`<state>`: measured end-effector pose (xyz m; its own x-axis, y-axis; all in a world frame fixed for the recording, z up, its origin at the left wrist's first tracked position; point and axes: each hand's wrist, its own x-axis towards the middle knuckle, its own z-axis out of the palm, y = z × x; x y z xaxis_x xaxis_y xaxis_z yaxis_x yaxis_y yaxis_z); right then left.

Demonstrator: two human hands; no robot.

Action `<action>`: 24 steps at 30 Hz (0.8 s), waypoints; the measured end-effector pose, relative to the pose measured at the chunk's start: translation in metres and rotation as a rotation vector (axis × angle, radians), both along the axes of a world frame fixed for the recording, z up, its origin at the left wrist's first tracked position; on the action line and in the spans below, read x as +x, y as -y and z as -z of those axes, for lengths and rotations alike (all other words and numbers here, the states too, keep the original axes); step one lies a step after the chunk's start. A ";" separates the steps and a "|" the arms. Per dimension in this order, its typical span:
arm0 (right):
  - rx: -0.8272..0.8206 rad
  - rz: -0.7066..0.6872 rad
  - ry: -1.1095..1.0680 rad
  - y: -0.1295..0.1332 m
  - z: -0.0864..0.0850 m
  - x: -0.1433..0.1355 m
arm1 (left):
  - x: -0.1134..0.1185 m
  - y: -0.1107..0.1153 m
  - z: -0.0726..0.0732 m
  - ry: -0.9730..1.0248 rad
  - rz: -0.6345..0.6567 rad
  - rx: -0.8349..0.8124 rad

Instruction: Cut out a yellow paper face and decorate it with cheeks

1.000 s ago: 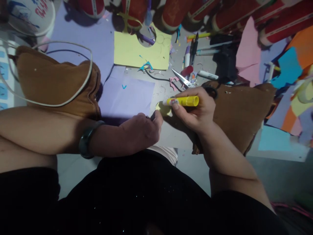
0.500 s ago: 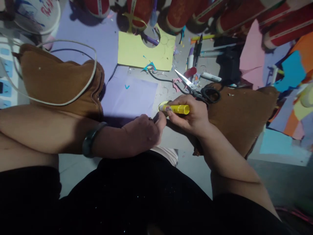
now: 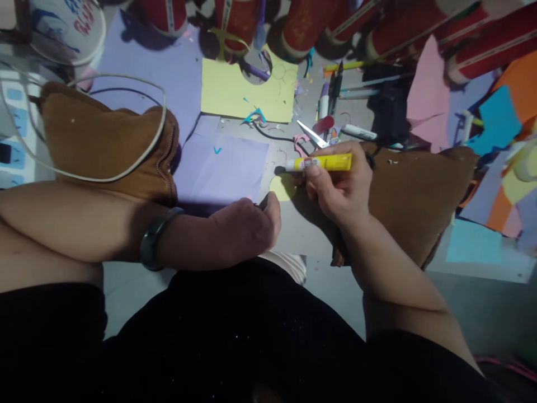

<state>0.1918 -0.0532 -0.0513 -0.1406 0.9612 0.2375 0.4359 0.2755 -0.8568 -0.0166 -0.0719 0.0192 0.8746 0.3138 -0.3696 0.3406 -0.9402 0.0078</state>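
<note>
My right hand (image 3: 339, 182) is closed round a yellow glue stick (image 3: 323, 163), whose whitish end points left. It is held above a small round piece of yellow paper (image 3: 282, 189) on the table. Beside that piece, my left hand (image 3: 247, 226) is closed in a pinch, with something small and dark at its fingertips that I cannot make out. A purple sheet (image 3: 226, 168) lies just beyond my left hand, with a tiny blue V-shaped scrap (image 3: 217, 150) on it. Scissors (image 3: 312, 134) lie behind my right hand, their handles mostly hidden by it.
Brown cushions (image 3: 104, 137) flank the work area, a pale cable looping over the left one. A yellow sheet (image 3: 247, 92) with a round cut-out, markers (image 3: 358, 132) and paper scraps lie farther back. Red cylinders (image 3: 300, 31) line the far side; coloured paper (image 3: 499, 120) is heaped at right.
My right hand has moved up and to the right with the glue stick, away from my left fingertips. More of the round yellow paper shows now. My left hand has barely moved.
</note>
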 end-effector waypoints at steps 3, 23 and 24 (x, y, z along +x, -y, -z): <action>-0.026 0.000 -0.014 0.000 -0.002 0.002 | 0.000 0.000 0.000 -0.004 0.019 0.014; 0.149 0.006 0.077 -0.007 -0.020 0.018 | 0.001 -0.002 -0.002 -0.020 0.006 -0.016; 0.151 -0.043 0.107 -0.007 -0.022 0.019 | 0.001 -0.003 -0.003 -0.025 0.003 -0.027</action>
